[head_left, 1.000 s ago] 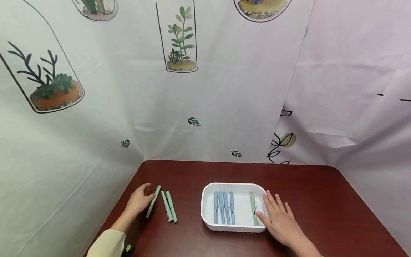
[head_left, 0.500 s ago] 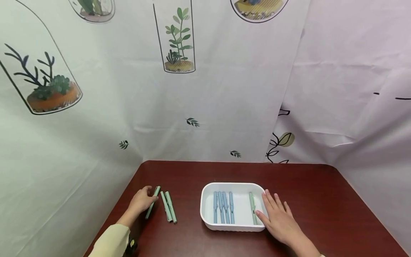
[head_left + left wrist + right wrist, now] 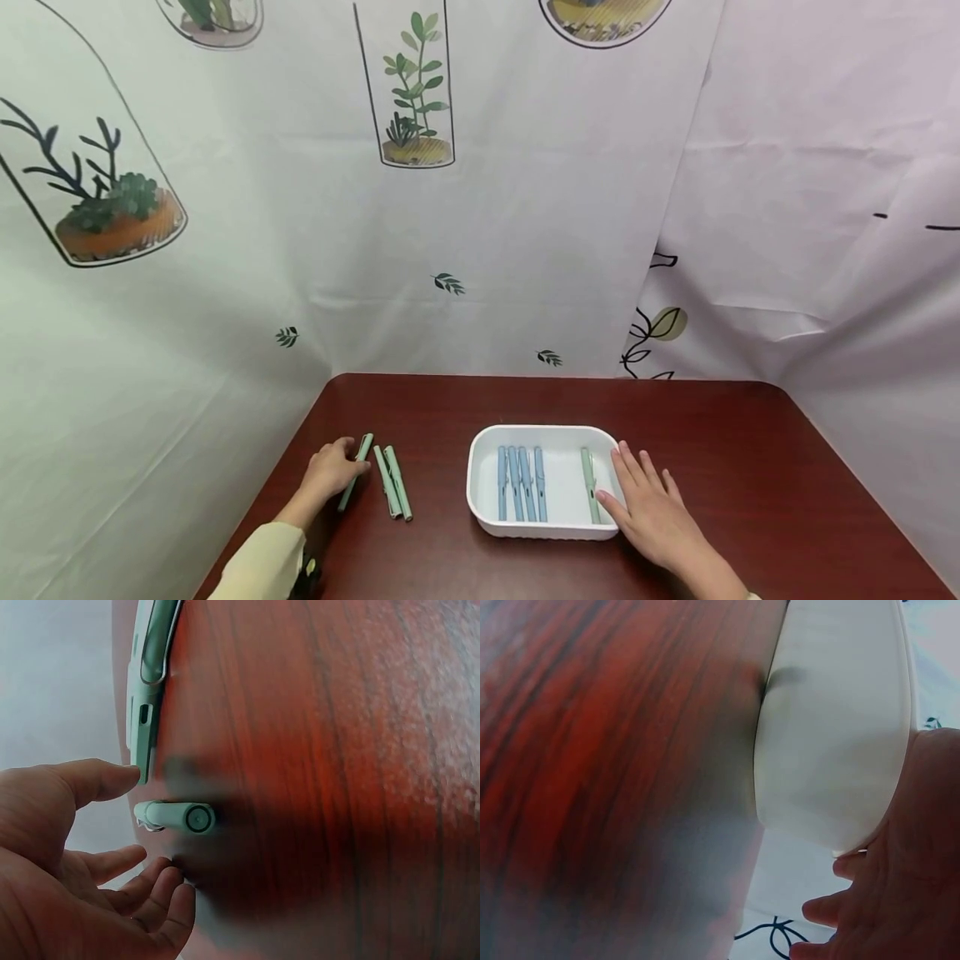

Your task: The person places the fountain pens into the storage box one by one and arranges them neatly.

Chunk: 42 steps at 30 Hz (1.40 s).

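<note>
My left hand (image 3: 330,468) is over the leftmost green pen (image 3: 364,447) on the table, thumb to one side and fingers to the other. In the left wrist view that pen (image 3: 180,816) lies end-on in the gap, with space showing between it and the thumb and fingers (image 3: 154,900). Two more green pens (image 3: 394,483) lie side by side just right of it. My right hand (image 3: 656,517), fingers spread, rests against the right rim of a white tray (image 3: 547,532). Inside are several blue pens (image 3: 522,483) at left and one green pen (image 3: 588,479) at right.
The dark red-brown table (image 3: 435,400) has rounded far corners. A white curtain (image 3: 510,250) printed with plants in glass jars hangs close behind it and along both sides.
My left hand has shifted slightly right, over the leftmost green pen. The right hand stays at the tray, and the pens lie as before.
</note>
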Tool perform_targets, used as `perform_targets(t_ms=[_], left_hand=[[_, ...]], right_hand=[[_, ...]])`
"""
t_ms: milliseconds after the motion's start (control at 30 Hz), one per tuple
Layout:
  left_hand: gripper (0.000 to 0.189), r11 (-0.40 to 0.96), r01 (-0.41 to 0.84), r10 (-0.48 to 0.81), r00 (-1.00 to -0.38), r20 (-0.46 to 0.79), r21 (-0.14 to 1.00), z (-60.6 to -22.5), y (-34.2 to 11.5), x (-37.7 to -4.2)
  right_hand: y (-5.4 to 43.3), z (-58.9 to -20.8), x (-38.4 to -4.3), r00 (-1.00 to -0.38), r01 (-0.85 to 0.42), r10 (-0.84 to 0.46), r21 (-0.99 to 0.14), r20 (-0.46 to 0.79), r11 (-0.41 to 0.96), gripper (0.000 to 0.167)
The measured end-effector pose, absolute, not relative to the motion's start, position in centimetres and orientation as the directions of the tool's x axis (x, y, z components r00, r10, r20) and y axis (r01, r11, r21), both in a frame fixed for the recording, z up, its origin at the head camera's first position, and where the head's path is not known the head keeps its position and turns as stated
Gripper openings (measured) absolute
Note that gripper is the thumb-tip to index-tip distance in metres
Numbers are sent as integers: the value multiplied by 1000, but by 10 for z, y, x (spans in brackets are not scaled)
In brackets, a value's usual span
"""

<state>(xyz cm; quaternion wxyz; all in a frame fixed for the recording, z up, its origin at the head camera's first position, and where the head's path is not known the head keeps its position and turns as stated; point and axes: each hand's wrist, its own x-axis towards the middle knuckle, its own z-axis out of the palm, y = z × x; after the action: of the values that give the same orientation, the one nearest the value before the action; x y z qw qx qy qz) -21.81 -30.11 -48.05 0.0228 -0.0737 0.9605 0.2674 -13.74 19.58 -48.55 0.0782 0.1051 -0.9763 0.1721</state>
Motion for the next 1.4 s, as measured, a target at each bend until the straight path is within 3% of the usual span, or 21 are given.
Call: perform_targets(t_ms=[600,933,1400], left_hand=[[43,864,-182,-156,-983,-95,470,-485,-302,-217],[27,849,-182,-147,-983,-109,496,-485,-305,-222],[21,815,-192,-176,-981,-82,547,-482,-308,-222]], right_hand=[[196,-487,-137,-970,-225,-177,-328,169,918,76],[196,-485,-137,-966,-233,-182,-312,184,921,77],[196,-483,-137,-967,-234,-188,-308,172,922,75]])
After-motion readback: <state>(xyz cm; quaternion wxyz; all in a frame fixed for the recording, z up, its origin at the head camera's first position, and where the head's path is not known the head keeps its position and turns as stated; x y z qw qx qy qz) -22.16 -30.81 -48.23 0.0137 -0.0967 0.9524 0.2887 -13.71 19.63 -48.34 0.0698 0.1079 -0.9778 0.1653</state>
